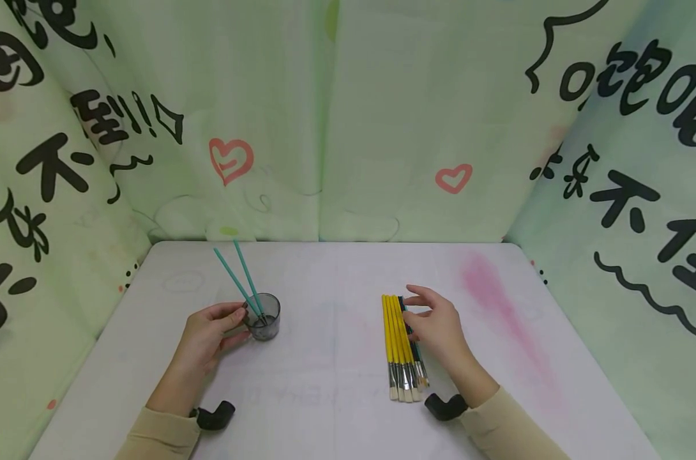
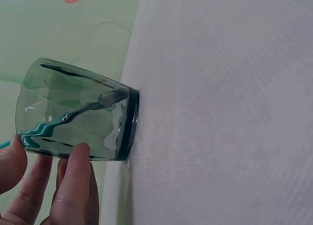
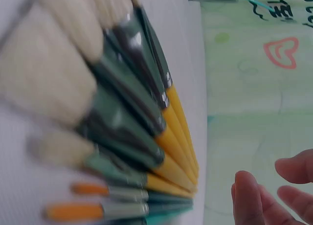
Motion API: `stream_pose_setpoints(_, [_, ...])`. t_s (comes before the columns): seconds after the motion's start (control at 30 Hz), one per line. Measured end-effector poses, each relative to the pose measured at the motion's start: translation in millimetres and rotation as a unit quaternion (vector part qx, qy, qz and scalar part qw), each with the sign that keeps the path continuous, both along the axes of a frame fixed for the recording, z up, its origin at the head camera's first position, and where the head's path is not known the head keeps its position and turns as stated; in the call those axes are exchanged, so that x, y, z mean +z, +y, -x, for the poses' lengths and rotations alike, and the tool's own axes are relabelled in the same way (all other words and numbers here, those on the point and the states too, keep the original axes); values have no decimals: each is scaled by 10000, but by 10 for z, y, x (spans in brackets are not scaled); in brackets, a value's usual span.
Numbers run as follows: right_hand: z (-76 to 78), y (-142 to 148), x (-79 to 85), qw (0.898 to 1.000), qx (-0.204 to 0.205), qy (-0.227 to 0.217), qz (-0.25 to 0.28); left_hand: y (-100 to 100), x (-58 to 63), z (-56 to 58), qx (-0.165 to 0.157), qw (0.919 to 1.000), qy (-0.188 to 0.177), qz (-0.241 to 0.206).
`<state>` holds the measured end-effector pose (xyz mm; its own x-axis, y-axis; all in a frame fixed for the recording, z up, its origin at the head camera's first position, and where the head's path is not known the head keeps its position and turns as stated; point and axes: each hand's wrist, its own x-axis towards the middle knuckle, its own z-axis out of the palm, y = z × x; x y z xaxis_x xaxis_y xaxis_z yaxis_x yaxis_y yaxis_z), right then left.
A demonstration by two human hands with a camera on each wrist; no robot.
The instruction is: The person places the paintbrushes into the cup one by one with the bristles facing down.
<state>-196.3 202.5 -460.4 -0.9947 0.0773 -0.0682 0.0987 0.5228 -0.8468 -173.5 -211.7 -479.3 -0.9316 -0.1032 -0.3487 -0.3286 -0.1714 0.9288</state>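
Note:
A smoky-grey glass cup (image 1: 271, 324) stands on the left of the table, with two teal handles (image 1: 230, 271) leaning out of it to the upper left. My left hand (image 1: 209, 332) holds the cup's left side, thumb at the rim and fingers along the wall in the left wrist view. Several paintbrushes with yellow handles (image 1: 395, 329) lie side by side to the right, pale bristles toward me. Darker, thinner brushes (image 1: 419, 364) lie at their right edge. Over the dark handles hovers my right hand (image 1: 440, 322), fingers apart and loosely bent; any contact is unclear.
The white table (image 1: 325, 409) carries a pink stain (image 1: 500, 300) on its right side. Green printed curtains (image 1: 377, 121) stand behind it and along both sides. A black strap piece sits at each wrist.

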Motion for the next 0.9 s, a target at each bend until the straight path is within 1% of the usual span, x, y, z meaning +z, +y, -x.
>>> stream_pose_setpoints(0.2, [56,210,8,9987,-249,-166,-405,2,-6,0,2,10000,-17,10])
stream_pose_setpoints(0.43, [112,409,-75,9968,-415,-422,-538,-3,-14,6,11,10000,-21,8])
stream_pose_setpoints(0.53, [113,444,-107,9964,-404,-514,-539,-7,-18,5,5,10000,-9,-7])
stream_pose_setpoints(0.7, [97,432,-155,9957,-194,-683,-596,-24,-30,7,-37,10000,82,27])
stream_pose_setpoints(0.9, [119,367,-224,9919,-63,-931,-865,-31,-40,11,-75,9999,125,-4])
